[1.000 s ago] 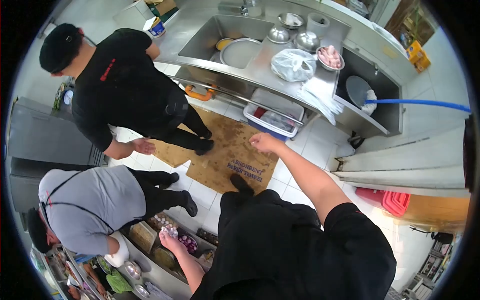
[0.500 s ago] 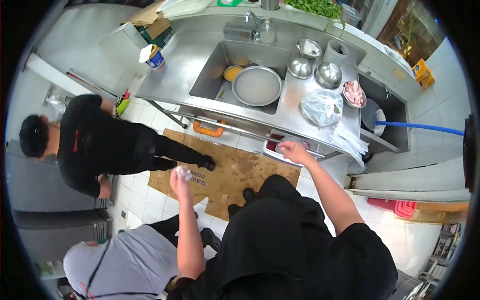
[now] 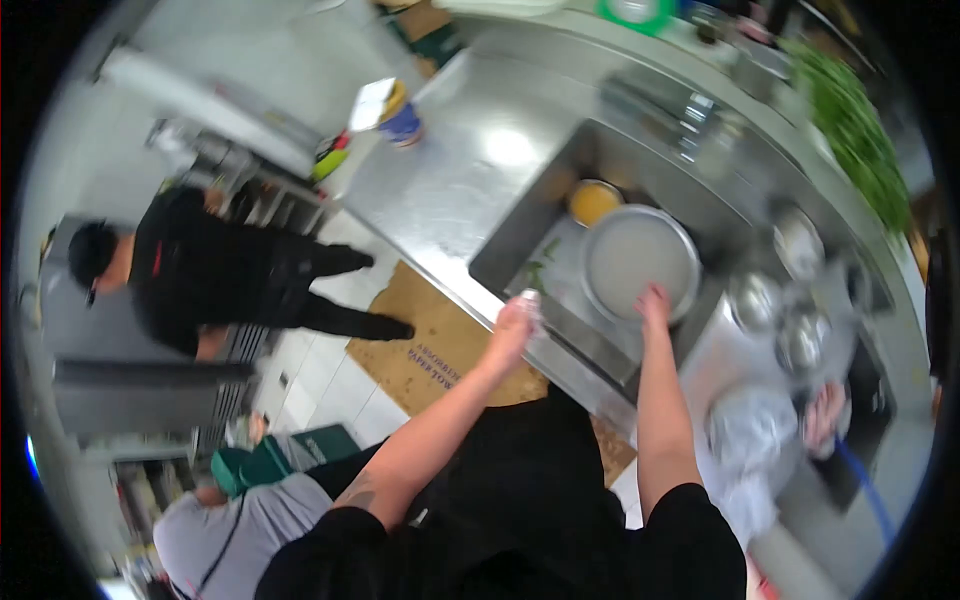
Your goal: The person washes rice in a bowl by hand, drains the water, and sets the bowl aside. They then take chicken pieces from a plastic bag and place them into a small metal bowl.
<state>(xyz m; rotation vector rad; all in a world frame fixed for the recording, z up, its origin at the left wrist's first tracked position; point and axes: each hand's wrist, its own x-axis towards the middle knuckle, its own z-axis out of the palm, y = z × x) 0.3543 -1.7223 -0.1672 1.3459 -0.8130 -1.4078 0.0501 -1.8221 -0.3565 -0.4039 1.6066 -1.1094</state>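
My left hand (image 3: 513,326) is closed around a small crumpled whitish thing (image 3: 530,301), too blurred to name, above the front edge of the sink (image 3: 625,372). At the near side of a round metal basin (image 3: 588,282) of cloudy liquid, my right hand (image 3: 654,303) overlaps the rim. Its fingers are smeared, and whether they touch the basin or the liquid cannot be made out. Behind the basin, a smaller bowl of yellow-orange contents (image 3: 596,203) sits in the sink. Green leaf scraps (image 3: 540,268) lie to its left.
A blue and yellow tub (image 3: 402,122) stands on the steel counter (image 3: 450,190). Metal bowls (image 3: 757,301) and a plastic bag (image 3: 750,428) are at the right. One person in black (image 3: 225,265) stands left; another in grey (image 3: 250,535) is at lower left. Cardboard (image 3: 430,340) covers floor.
My view has turned and come closer to the sink. My right hand has moved from the counter's front to the basin. My left hand, still holding the whitish thing, has come to the sink's edge.
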